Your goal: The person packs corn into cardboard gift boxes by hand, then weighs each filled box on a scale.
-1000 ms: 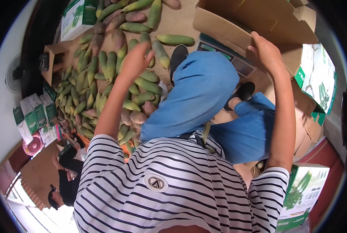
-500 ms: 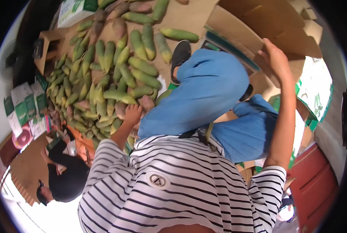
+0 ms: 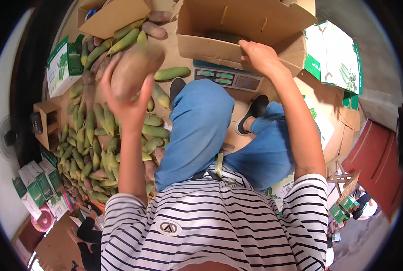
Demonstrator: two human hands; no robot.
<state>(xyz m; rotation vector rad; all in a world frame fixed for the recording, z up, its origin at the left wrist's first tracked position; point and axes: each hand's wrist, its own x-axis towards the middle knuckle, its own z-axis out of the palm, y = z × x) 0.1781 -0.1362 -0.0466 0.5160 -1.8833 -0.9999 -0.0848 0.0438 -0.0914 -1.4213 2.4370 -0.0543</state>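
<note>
My left hand [image 3: 130, 105] is raised above the pile, its fingers wrapped round a thick reddish-brown radish [image 3: 131, 72] that is blurred by motion. Below and around it lie many green radishes [image 3: 91, 124], with a few reddish ones [image 3: 154, 30] among them. My right hand [image 3: 261, 58] grips the near rim of an open cardboard box [image 3: 197, 45], fingers over the edge and thumb outside. Inside the box a dark green radish [image 3: 224, 36] shows partly. Under the box sits a digital scale [image 3: 249, 83] with lit green displays.
A single green radish [image 3: 172, 73] lies left of the scale. White-and-green cartons stand at left [image 3: 65, 67] and right [image 3: 334, 56]. Another cardboard box [image 3: 115, 18] is at the back. A person in dark clothes [image 3: 88, 235] is at lower left.
My left hand has risen from the pile and now holds the reddish-brown radish. My right hand has come onto the box rim. The view has shifted, bringing the scale and box to the centre.
</note>
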